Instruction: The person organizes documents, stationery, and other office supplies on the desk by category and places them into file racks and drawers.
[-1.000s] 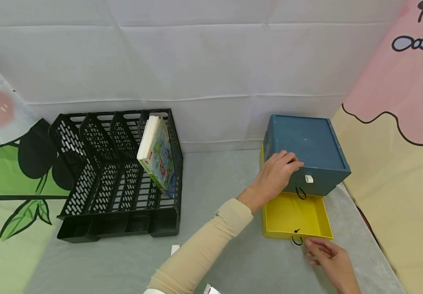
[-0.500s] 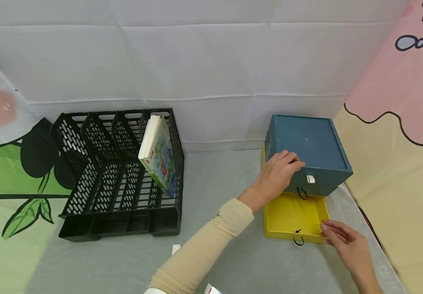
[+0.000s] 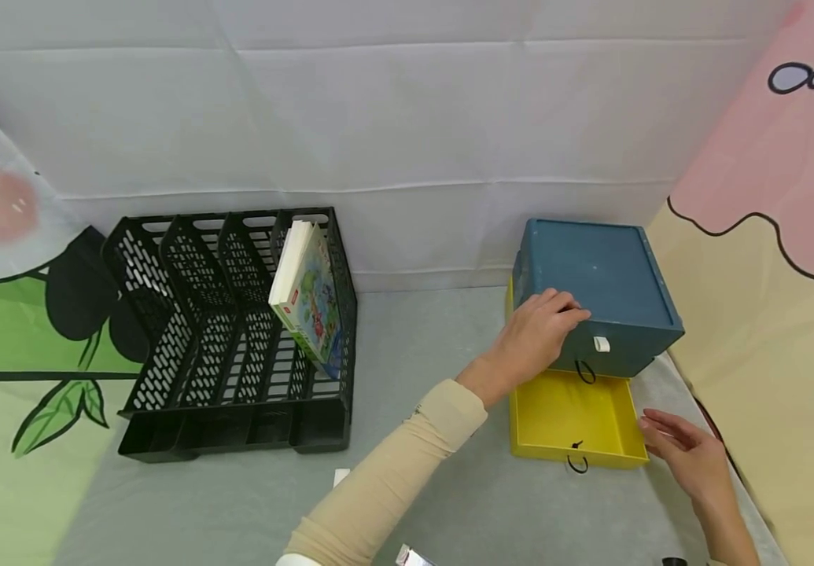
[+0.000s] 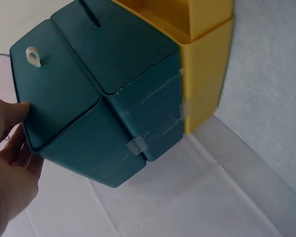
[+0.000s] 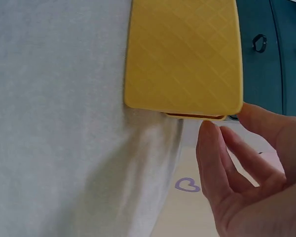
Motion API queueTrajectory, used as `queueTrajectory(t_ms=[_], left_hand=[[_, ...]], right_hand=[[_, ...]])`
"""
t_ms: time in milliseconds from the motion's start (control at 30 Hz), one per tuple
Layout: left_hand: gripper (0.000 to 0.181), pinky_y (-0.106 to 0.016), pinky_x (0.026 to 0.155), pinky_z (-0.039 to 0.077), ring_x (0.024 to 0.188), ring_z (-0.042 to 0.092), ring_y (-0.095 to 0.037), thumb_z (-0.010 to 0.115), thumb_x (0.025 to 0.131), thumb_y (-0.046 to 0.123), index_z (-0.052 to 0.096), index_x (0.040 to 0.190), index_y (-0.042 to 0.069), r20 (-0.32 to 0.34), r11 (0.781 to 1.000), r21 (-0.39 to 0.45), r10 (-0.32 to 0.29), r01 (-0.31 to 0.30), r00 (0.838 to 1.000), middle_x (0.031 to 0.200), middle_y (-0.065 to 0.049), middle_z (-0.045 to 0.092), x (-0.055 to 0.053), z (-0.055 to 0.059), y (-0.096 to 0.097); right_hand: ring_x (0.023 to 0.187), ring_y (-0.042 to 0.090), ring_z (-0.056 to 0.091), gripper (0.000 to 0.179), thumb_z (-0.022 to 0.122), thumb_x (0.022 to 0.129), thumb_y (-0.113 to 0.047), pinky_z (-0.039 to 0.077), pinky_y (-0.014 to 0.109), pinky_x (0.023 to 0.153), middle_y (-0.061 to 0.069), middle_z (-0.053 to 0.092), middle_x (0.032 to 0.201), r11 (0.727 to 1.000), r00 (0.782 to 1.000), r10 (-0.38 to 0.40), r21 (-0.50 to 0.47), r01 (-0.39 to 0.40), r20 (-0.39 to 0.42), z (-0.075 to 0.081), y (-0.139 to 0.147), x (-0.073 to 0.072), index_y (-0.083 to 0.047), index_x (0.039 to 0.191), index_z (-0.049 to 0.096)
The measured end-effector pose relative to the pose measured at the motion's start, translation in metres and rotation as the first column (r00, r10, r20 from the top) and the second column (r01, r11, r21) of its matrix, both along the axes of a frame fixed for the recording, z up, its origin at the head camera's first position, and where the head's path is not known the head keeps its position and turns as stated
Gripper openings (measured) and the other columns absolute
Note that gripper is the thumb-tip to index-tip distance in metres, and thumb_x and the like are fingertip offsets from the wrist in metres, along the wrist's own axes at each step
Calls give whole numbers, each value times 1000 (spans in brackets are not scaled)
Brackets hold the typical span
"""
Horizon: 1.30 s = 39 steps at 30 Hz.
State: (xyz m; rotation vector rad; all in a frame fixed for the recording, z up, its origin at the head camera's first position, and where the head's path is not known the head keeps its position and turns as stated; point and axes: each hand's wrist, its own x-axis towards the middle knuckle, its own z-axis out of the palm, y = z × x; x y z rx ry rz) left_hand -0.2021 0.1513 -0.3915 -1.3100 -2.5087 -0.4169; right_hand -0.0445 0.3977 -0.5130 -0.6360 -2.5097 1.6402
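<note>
My left hand [image 3: 539, 330] rests at the front top edge of a blue drawer cabinet [image 3: 594, 267], with its fingertips over that edge in the left wrist view. Under the blue section, a yellow drawer [image 3: 615, 460] stands pulled out, its inside bare. A black cord loop [image 3: 578, 465] hangs on its front. My right hand [image 3: 686, 452] is beside the drawer's right wall, thumb and fingertips close to the corner. In the right wrist view, the thumb meets the yellow front's corner and the other fingers extend just past the side, holding nothing.
A black file rack [image 3: 194, 393] stands at the left with several slots; a picture book [image 3: 311, 299] leans in its right slot. A small white item [image 3: 341, 476] and a small box [image 3: 412, 556] lie near the front, partly hidden or cut off. A dark round object [image 3: 674, 561] shows at the bottom edge.
My right hand has moved from the drawer's front, near the cord loop, rightward and up to its right side. The left hand and the drawer stay in place.
</note>
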Motion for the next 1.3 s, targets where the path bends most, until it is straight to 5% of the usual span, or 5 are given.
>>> queueTrajectory(t_ms=[267,500,967,1300], left_hand=[[26,-15,104,40,115,59,-13,59,106,20,73,127,13,78,996,72,-58,52,995,125,1,69,1,11,-12],[21,-16,88,46,100,61,-14,65,103,22,77,118,13,89,981,191,-63,45,994,113,1,73,11,16,-28],[13,-14,77,45,85,60,-14,72,99,20,78,103,10,185,952,306,-78,18,980,94,1,72,39,5,-64],[8,-11,72,47,79,62,-12,75,96,16,76,96,9,262,935,354,-83,-15,962,89,1,70,57,-17,-92]], right_hand=[[79,-10,66,50,74,97,-24,57,17,67,-29,69,89,998,1000,20,56,-20,-2,-8,-4,0,15,128,63],[79,-7,67,50,72,99,-23,57,17,67,-28,69,90,999,999,38,24,-39,14,-10,-1,2,15,129,61],[80,-7,66,56,71,99,-31,56,16,69,-29,67,93,999,998,16,36,-19,68,-10,1,1,11,134,60],[81,-7,67,58,72,98,-32,57,17,69,-30,67,93,1000,998,16,14,-16,54,-12,1,2,12,134,60]])
